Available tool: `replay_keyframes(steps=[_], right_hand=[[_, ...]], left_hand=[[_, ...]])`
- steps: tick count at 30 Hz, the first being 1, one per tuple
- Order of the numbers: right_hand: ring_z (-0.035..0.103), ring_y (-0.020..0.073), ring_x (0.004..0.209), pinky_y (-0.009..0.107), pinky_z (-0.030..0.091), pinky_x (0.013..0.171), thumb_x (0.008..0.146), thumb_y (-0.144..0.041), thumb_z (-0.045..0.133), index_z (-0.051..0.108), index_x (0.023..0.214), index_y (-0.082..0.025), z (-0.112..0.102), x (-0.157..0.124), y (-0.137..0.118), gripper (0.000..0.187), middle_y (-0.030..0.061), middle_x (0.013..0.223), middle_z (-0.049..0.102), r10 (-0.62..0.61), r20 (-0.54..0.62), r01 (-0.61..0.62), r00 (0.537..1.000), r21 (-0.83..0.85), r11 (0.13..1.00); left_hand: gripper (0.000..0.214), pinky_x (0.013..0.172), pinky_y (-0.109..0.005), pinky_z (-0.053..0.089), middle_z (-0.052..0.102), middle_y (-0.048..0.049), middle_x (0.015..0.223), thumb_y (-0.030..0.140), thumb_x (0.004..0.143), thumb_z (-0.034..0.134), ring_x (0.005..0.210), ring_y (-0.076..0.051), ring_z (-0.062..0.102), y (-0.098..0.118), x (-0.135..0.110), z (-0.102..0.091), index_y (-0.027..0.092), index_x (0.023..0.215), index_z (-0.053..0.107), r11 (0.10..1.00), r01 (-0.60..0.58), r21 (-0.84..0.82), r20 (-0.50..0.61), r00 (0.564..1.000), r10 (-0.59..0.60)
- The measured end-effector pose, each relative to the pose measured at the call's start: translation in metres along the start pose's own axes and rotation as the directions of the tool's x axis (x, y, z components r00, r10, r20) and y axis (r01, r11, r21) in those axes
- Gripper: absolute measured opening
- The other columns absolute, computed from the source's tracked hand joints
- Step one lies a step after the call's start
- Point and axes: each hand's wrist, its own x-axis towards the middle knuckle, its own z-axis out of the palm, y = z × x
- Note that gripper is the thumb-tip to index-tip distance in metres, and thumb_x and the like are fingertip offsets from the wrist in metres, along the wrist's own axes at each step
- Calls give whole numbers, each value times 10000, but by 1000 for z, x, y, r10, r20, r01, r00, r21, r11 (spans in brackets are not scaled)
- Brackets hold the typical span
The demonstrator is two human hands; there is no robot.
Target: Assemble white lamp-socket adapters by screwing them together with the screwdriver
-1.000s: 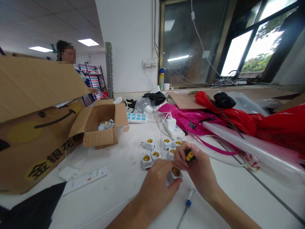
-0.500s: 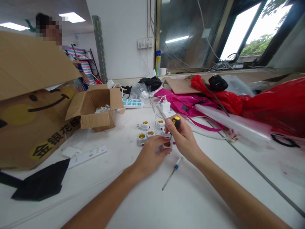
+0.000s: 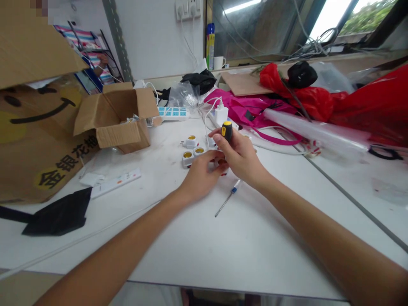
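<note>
Left hand seemingly against right hand

The near part of the worktop leaves room for the left hand and right hand to pass, with only a thin screwdriver lying there. White lamp sockets and a charger block the way far. An open cardboard box and power strip obstruct left. A plastic-wrapped tube and pink bag obstruct right.
</note>
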Motion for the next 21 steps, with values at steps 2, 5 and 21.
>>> replay_keyframes(steps=[2,5,21], right_hand=[[648,212,826,347,526,789,1054,-761,636,751,1152,-214,0,-2,1,568,19,905,690,3,11,-3,1000,2,1000],[686,220,884,356,560,827,1018,-763,692,761,1302,-206,-2,-3,3,628,44,1045,736,-1,22,0,1000,20,1000],[606,165,771,309,579,713,925,-374,935,694,1336,-390,-28,-7,10,476,4,1257,675,-323,-109,304,940,-158,939]], left_hand=[[107,892,-333,599,804,-69,1049,108,965,696,986,-208,733,-1,1,0,166,1046,735,1000,3,-20,16,1000,-3],[89,871,-324,602,804,-70,1037,136,979,694,967,-202,730,-2,1,-3,157,1053,739,999,9,-39,42,999,-7],[117,1061,-346,550,823,-66,1161,126,1018,710,1068,-188,729,-1,-1,-9,180,1092,782,993,-77,86,78,994,70]])
